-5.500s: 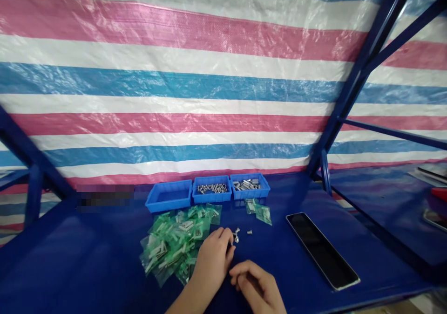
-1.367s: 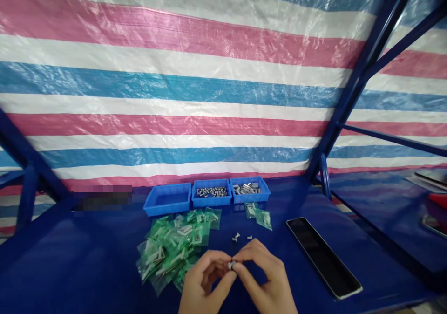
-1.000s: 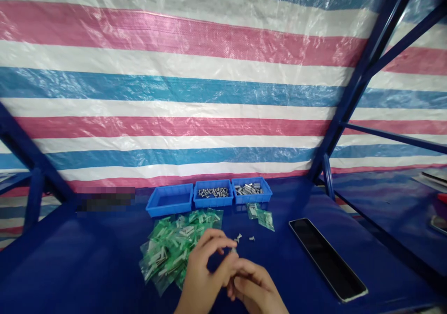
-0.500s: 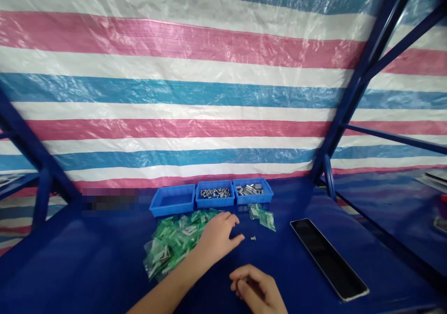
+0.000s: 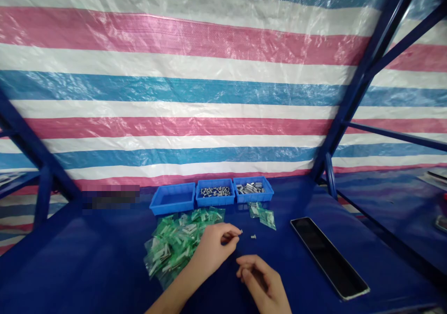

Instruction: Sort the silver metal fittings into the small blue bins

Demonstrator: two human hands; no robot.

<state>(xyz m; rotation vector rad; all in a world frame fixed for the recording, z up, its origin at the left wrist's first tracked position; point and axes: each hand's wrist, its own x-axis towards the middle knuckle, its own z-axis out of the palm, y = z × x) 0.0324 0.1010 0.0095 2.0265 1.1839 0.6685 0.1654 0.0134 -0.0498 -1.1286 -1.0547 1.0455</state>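
My left hand (image 5: 213, 249) hovers low over the blue table, just right of a heap of small green bags (image 5: 178, 243). Its thumb and forefinger pinch a tiny metal part (image 5: 240, 232). Another small metal screw (image 5: 253, 236) lies loose on the table a little to the right of those fingertips. My right hand (image 5: 262, 282) is nearer to me, fingers curled inward; what it holds, if anything, is hidden.
Three blue bins stand in a row at the back: an empty-looking left bin (image 5: 172, 198), a middle bin (image 5: 214, 192) and a right bin (image 5: 253, 188) with metal parts. Two green bags (image 5: 262, 215) lie before them. A black phone (image 5: 328, 256) lies at right. Blue rack posts (image 5: 352, 95) rise behind.
My left hand reached out to the loose metal parts beside the bags, then closed its fingers on one and drew back a little. My right hand stayed curled near me.
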